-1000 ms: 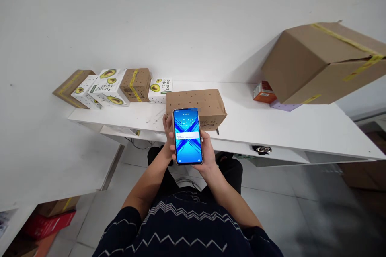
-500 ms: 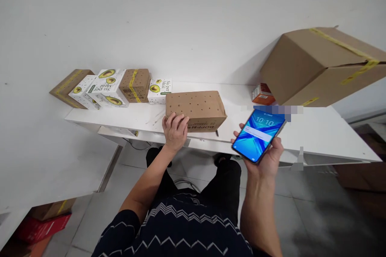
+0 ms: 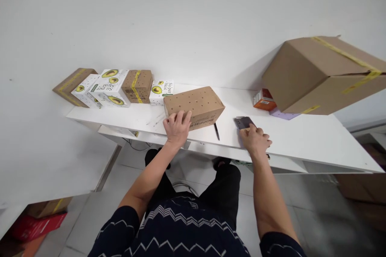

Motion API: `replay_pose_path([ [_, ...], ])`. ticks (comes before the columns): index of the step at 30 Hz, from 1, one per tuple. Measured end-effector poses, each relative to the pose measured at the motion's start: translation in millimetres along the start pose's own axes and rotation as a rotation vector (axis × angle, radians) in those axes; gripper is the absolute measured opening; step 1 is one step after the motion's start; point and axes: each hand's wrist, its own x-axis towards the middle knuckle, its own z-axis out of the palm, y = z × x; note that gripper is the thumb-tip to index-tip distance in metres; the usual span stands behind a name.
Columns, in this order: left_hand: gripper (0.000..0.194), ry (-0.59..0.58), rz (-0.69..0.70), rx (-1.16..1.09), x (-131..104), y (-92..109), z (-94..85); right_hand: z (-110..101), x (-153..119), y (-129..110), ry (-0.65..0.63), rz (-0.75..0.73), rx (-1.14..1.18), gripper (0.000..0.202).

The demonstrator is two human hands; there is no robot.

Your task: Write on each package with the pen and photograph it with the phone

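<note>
My left hand (image 3: 177, 129) is curled over the near left edge of a brown cardboard box (image 3: 197, 100) printed with small marks and dark lettering. The box sits at a slight angle on the white table. A black pen (image 3: 216, 131) lies just right of it. Farther right, my right hand (image 3: 256, 139) grips a mobile phone (image 3: 243, 122) by its near end. The phone's dark back with its camera bump faces up, low at the tabletop; whether it rests fully flat is hidden by my fingers.
White avocado-printed boxes (image 3: 111, 88) and taped brown boxes (image 3: 137, 86) line the wall at left. A large taped carton (image 3: 313, 76) stands at right, beside a small orange box (image 3: 264, 99) and a purple item (image 3: 283, 114). The white table's (image 3: 319, 140) front edge is near my legs.
My right hand has turned the phone over, screen now hidden, and brought it down to the table. The brown box has swung slightly, its right end farther back, uncovering more of the pen.
</note>
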Motion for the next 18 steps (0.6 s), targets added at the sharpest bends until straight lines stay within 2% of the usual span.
replay_pose_path([
  [5,0.039,-0.051,0.006,0.031,19,6,1.8,13,7,0,-0.03,0.044,0.039,0.06],
  [10,0.04,-0.152,0.051,0.061,62,18,13.5,17,0,9,-0.041,0.043,0.064,0.059],
  [14,0.043,-0.166,0.055,0.096,105,28,33.0,15,-11,20,-0.044,0.004,0.044,0.06],
  [18,0.046,-0.179,0.095,0.107,143,37,61.1,11,-16,20,-0.023,-0.015,0.008,0.054],
])
